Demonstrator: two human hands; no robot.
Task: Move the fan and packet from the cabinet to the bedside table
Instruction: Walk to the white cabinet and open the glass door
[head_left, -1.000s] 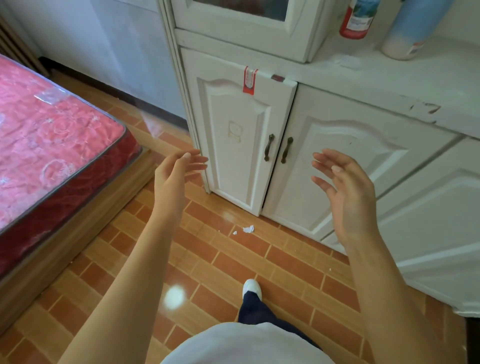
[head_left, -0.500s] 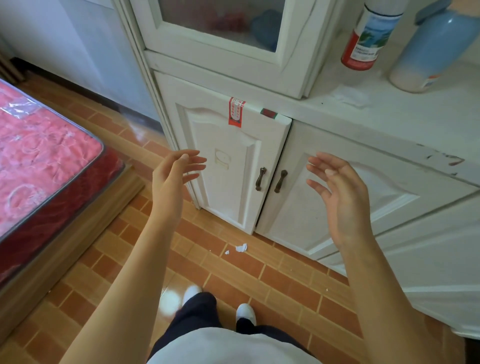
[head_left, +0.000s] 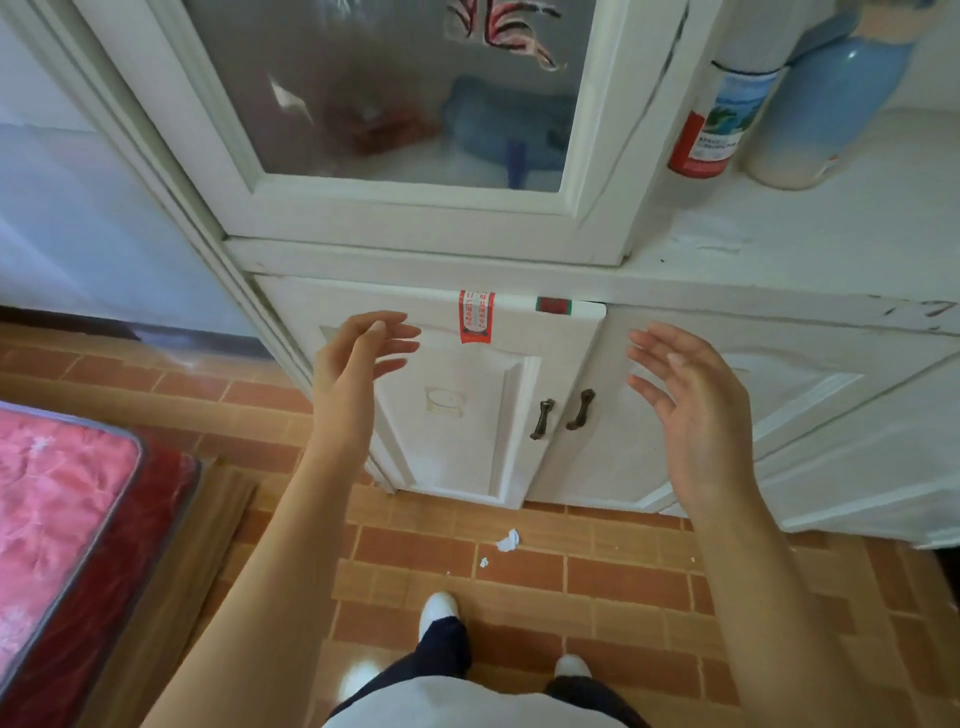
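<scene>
Both bare hands, left (head_left: 358, 358) and right (head_left: 691, 395), hover empty, grip wide, before the white wooden glass-doored cabinet (head_left: 405, 228).

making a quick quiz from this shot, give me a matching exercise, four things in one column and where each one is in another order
Things:
1. spray can
2. blue item
3. paper scrap
4. red sticker

Places:
A. on the tiled floor in front of the lower doors
B. behind the glass door of the upper cabinet
C. over the top edge of the left lower door
D. standing on the white counter, right of the glass door

Pairs: 1-D, 2-B, 3-A, 4-C
</scene>
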